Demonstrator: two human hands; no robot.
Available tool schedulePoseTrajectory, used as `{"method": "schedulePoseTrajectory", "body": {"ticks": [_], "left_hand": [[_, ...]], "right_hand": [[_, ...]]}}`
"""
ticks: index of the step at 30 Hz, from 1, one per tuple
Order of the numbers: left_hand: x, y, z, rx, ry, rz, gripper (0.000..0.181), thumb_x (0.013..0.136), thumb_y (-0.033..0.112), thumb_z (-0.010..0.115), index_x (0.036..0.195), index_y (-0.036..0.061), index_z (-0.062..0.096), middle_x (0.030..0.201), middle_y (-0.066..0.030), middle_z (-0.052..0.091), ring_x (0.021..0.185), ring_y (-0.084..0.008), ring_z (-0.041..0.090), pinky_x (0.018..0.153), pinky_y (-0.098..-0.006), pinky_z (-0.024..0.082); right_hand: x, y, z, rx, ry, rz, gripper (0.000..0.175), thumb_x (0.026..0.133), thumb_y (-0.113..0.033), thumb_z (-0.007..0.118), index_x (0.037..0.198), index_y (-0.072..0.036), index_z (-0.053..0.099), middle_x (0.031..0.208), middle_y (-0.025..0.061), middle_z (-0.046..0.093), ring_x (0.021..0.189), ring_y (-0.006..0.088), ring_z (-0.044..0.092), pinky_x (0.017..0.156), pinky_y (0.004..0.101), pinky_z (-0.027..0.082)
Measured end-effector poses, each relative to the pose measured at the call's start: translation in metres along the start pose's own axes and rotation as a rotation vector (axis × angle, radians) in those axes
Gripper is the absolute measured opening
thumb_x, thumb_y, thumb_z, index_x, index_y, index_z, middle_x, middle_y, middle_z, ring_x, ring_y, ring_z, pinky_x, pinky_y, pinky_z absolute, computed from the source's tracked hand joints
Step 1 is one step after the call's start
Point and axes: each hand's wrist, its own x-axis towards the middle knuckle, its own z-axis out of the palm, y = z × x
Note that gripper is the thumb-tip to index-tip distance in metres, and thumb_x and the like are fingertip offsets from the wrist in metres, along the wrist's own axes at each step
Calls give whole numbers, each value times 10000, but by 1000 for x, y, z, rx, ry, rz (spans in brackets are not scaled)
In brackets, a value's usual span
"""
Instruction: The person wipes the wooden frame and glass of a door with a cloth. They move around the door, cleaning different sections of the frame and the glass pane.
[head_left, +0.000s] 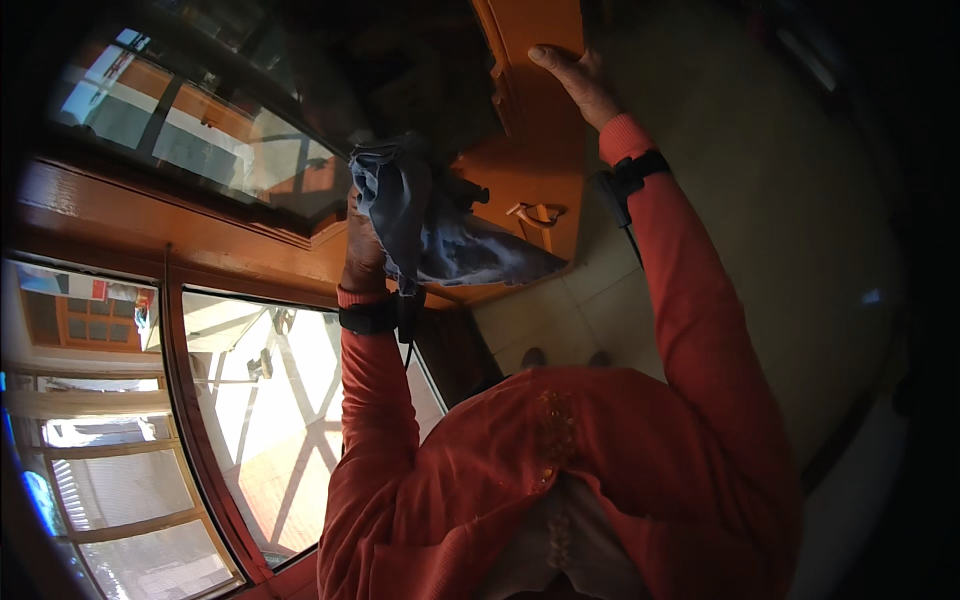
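Note:
My left hand (365, 251) holds a crumpled grey-blue cloth (469, 244) up at a dark glass pane (300, 97). The cloth hides most of the fingers, and one corner of it hangs out to the right. The pane sits in a varnished orange-brown wooden frame, which looks like part of a door. At the top, my right hand (577, 79) grips the edge of the wooden door (547, 142), thumb on its face and the other fingers largely hidden. Below that hand, a curved metal handle (536, 216) is fixed to the wood.
A small dark fitting (478, 193) juts out beside the cloth. To the left, bright glazed panels (262, 375) in a reddish frame (199, 375) stand close to my left arm. Pale floor tiles (600, 300) lie below, with the tips of my feet (532, 357) just showing.

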Motion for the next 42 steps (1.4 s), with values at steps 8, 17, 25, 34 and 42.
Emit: {"method": "schedulePoseTrajectory", "body": {"ticks": [8, 17, 25, 34, 42], "left_hand": [[8, -63, -13, 1556, 269, 771, 426, 753, 195, 635, 1166, 141, 546, 1229, -98, 480, 1158, -324, 426, 929, -484, 341], [-16, -123, -35, 1684, 75, 754, 749, 642, 457, 725, 1283, 301, 371, 1332, -154, 301, 1214, -450, 285, 887, -686, 226], [10, -90, -39, 1880, -171, 923, 300, 751, 243, 605, 1044, 288, 563, 1174, -18, 474, 1103, -268, 448, 802, -538, 371], [85, -16, 71, 1261, 272, 1168, 616, 753, 221, 663, 1311, 209, 405, 1322, -144, 437, 1229, -376, 404, 893, -546, 329], [102, -60, 120, 1533, 243, 947, 519, 700, 263, 675, 1202, 223, 550, 1315, -109, 422, 1255, -397, 340, 917, -611, 248]], "right_hand": [[-8, -1, 4, 53, -6, -16, 406, 792, -379, 710, 1021, -59, 609, 944, 7, 622, 911, 114, 586, 823, 270, 470], [-10, -5, 4, -72, -28, 42, 414, 792, -372, 705, 1042, -54, 616, 974, 21, 635, 920, 118, 594, 815, 272, 476], [-4, -6, 9, 12, 43, -138, 443, 788, -407, 699, 1028, -44, 614, 945, 19, 630, 896, 123, 586, 792, 275, 468], [-3, -19, 10, -22, 81, -336, 444, 785, -372, 701, 1052, -33, 596, 936, 16, 618, 824, 115, 573, 739, 278, 469], [-6, -9, 6, -172, 129, -164, 422, 760, -264, 714, 1056, 7, 585, 961, 71, 637, 853, 151, 604, 763, 292, 485]]}}
